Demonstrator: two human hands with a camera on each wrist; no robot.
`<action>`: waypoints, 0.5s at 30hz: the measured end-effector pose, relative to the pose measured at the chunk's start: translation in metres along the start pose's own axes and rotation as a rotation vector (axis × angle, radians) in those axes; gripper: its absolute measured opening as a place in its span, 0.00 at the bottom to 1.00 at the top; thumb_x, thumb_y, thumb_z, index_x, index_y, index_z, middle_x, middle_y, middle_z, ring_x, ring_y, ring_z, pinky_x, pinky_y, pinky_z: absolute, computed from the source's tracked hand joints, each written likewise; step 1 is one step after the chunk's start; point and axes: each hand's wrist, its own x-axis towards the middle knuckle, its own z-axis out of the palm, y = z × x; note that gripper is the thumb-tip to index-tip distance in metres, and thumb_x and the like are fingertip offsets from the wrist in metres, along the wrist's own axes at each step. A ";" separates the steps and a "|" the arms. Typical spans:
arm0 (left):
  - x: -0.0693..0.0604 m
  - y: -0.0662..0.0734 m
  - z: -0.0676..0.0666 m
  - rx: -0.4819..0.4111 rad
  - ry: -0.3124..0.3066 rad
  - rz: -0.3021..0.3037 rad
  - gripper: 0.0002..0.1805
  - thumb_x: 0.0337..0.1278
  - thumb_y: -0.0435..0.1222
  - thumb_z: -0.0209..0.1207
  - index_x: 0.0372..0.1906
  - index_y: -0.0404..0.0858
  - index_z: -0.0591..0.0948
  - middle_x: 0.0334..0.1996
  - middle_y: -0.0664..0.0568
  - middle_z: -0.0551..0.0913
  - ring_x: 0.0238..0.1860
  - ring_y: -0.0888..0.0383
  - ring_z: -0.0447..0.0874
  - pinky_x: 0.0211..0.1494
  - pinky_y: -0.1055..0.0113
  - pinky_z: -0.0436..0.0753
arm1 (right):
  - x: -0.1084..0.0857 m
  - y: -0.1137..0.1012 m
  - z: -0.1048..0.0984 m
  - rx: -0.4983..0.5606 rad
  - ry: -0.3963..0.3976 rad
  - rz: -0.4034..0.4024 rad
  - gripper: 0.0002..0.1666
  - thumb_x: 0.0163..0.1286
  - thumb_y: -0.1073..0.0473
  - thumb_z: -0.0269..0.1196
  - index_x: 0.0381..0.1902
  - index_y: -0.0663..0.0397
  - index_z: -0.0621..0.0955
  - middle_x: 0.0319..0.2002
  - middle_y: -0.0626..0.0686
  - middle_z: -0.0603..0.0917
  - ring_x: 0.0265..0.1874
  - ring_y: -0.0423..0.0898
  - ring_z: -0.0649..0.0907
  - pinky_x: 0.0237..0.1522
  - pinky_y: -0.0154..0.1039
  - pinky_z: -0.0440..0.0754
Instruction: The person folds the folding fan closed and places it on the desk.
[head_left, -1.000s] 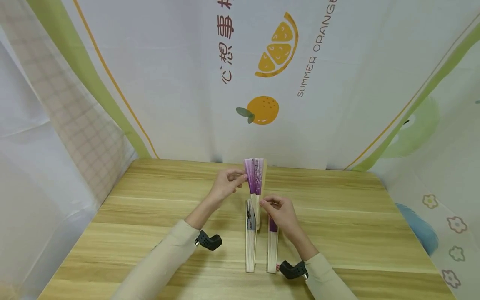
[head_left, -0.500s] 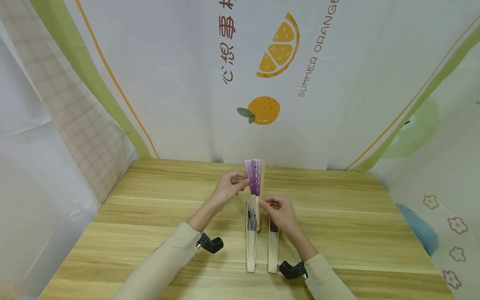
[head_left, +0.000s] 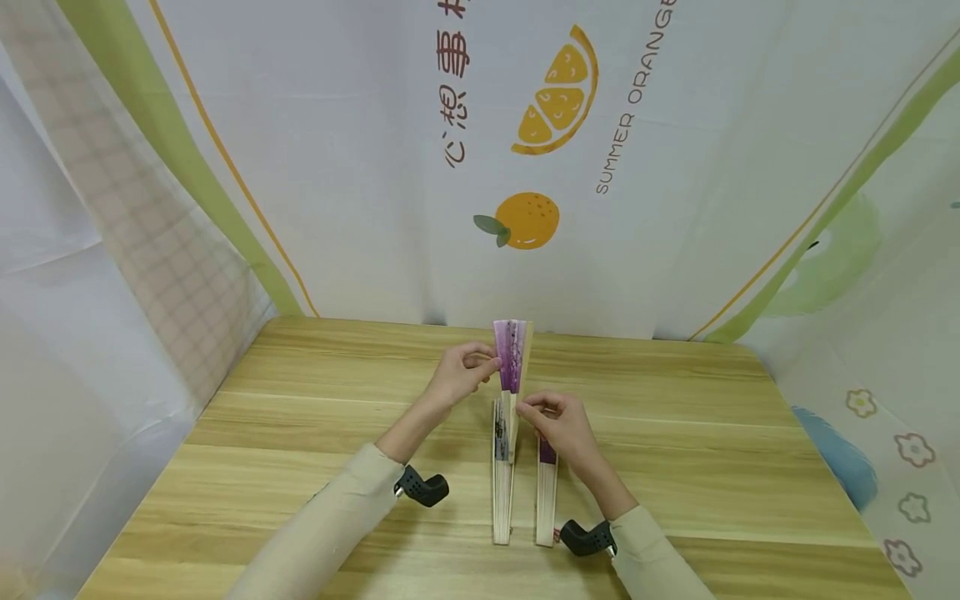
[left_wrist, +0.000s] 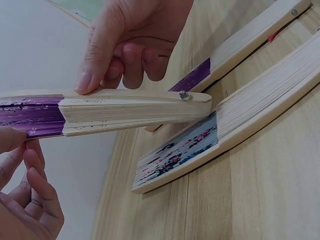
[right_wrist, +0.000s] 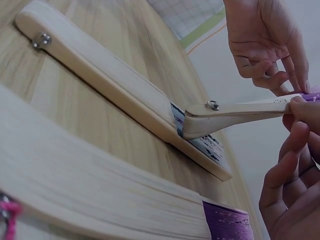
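A partly spread purple folding fan [head_left: 507, 358] is held up, its riveted end down. My left hand [head_left: 461, 375] pinches its purple paper at the left edge. Lower down on the right side, my right hand [head_left: 561, 423] pinches the wooden outer rib. In the left wrist view the fan's rivet [left_wrist: 184, 95] shows close over a second folding fan [left_wrist: 175, 157] with grey-blue flowered paper, folded on the table. Whether the two fans touch I cannot tell. Under my right hand lies a third folding fan [head_left: 547, 500], folded, with dark purple paper partly covered by the hand.
The wooden table [head_left: 675, 467] reaches back to a white printed curtain [head_left: 360, 208]. A red tassel cord [right_wrist: 10, 212] hangs at the rivet end of the third fan. Black wrist cameras [head_left: 423, 487] stick out from both forearms.
The held fan's riveted end has swung left, from the gap between the two lying fans to over the grey-blue one. My left hand has shifted slightly right and down; my right hand has barely moved.
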 end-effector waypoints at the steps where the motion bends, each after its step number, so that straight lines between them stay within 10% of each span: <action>1: 0.000 -0.001 0.000 -0.004 0.005 0.004 0.11 0.68 0.31 0.64 0.49 0.27 0.82 0.40 0.37 0.87 0.39 0.41 0.81 0.33 0.66 0.74 | 0.000 0.000 0.000 -0.001 0.003 -0.002 0.08 0.71 0.61 0.69 0.40 0.63 0.87 0.34 0.69 0.82 0.19 0.42 0.73 0.20 0.31 0.68; 7: 0.000 -0.003 0.002 0.002 0.043 0.010 0.09 0.66 0.32 0.66 0.45 0.31 0.84 0.38 0.42 0.88 0.35 0.54 0.81 0.42 0.57 0.79 | -0.002 0.000 0.000 0.002 0.025 -0.032 0.07 0.70 0.62 0.69 0.39 0.63 0.87 0.34 0.55 0.85 0.21 0.42 0.75 0.21 0.32 0.70; 15: 0.001 -0.003 0.003 0.022 0.053 0.011 0.07 0.66 0.32 0.66 0.44 0.32 0.85 0.41 0.41 0.88 0.44 0.46 0.86 0.52 0.48 0.80 | -0.002 -0.002 0.000 0.002 0.024 -0.087 0.07 0.69 0.64 0.70 0.38 0.65 0.87 0.34 0.53 0.86 0.21 0.41 0.74 0.21 0.30 0.70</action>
